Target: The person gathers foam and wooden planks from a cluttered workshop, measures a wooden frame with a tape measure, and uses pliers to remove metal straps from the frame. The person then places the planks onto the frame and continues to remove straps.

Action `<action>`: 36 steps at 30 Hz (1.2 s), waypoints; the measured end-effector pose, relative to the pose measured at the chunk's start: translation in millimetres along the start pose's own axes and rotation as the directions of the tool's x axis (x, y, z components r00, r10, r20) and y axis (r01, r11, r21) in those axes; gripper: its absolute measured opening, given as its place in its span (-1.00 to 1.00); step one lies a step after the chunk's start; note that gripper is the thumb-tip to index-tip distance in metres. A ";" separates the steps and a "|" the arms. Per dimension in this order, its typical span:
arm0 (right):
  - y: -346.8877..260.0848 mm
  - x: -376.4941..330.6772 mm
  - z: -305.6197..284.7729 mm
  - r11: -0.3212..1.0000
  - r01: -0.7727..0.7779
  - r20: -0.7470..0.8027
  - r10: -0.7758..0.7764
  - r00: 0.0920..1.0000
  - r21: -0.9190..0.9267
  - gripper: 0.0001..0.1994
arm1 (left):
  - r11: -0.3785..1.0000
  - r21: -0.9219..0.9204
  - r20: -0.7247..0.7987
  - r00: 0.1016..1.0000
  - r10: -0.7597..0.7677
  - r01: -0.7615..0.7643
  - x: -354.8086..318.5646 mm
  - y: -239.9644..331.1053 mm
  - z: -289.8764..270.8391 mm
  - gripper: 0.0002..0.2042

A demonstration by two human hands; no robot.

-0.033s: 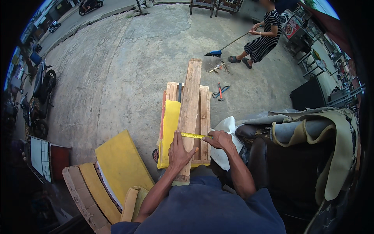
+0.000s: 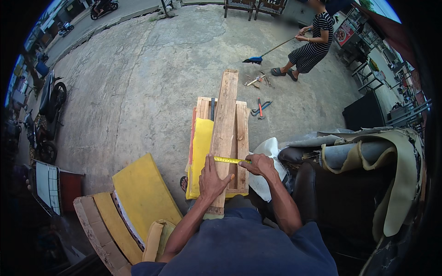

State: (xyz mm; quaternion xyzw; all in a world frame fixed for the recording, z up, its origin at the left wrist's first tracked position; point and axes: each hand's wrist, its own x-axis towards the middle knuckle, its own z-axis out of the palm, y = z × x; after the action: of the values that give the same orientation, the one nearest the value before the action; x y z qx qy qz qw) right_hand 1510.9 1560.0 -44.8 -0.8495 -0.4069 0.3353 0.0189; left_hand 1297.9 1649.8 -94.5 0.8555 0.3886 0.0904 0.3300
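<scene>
A long wooden plank (image 2: pixel 224 124) lies lengthwise over a wooden frame (image 2: pixel 241 138), its far end jutting past the frame. Across the plank runs the yellow blade of a tape measure (image 2: pixel 225 159). My right hand (image 2: pixel 260 165) is closed around the tape's body at the plank's right side; fingers hide most of that body. Flat on the plank rests my left hand (image 2: pixel 212 181), fingers stretched and thumb spread, its fingertips by the blade's left end. Yellow foam (image 2: pixel 201 142) sits on the frame left of the plank.
A red-handled hammer (image 2: pixel 260 109) and a dark curved tool lie on the concrete beyond the frame. Yellow foam slabs (image 2: pixel 142 188) stand at left, a dark sofa piece (image 2: pixel 306 188) at right. Farther off, a person (image 2: pixel 317 41) holds a broom (image 2: pixel 253 60) near debris.
The person's broom has shifted slightly away from me, and their near foot has moved a little. A motorbike on the road has moved slightly left. My hands and the tape measure stay put.
</scene>
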 end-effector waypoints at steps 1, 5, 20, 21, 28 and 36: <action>-1.9 0.0 -1.3 1.000 -0.004 -0.005 0.004 1.000 -0.016 -0.45 | 1.000 0.001 0.000 1.000 0.004 -0.004 0.5 0.4 -0.6 0.14; -0.8 7.7 5.2 1.000 -0.005 -0.004 0.005 1.000 0.009 -0.44 | 0.999 -0.011 0.042 0.999 -0.031 0.031 1.5 3.6 -3.8 0.15; 14.0 18.5 13.1 0.992 0.023 0.037 -0.028 0.999 0.125 -0.57 | 0.999 -0.013 0.056 0.998 -0.040 0.040 0.7 3.3 -6.4 0.13; 14.0 18.3 13.2 0.991 0.017 0.042 -0.022 0.999 0.136 -0.58 | 0.999 -0.013 0.060 0.997 -0.047 0.048 0.6 4.1 -8.0 0.13; 15.2 19.6 18.1 0.990 -0.008 0.018 0.006 1.000 0.142 -0.56 | 1.000 0.009 0.013 1.000 -0.006 0.005 1.9 -0.6 -1.4 0.15; 10.5 20.7 15.8 0.981 -0.049 0.054 0.040 0.998 0.186 -0.59 | 1.000 0.019 0.031 0.999 -0.008 0.007 2.6 -3.0 -1.7 0.16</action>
State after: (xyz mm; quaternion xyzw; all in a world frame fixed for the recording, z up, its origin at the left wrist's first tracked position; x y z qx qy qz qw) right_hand 1518.0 1563.7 -71.8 -0.8443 -0.3547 0.3934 0.0811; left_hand 1297.1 1654.0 -95.4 0.8585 0.3872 0.0722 0.3284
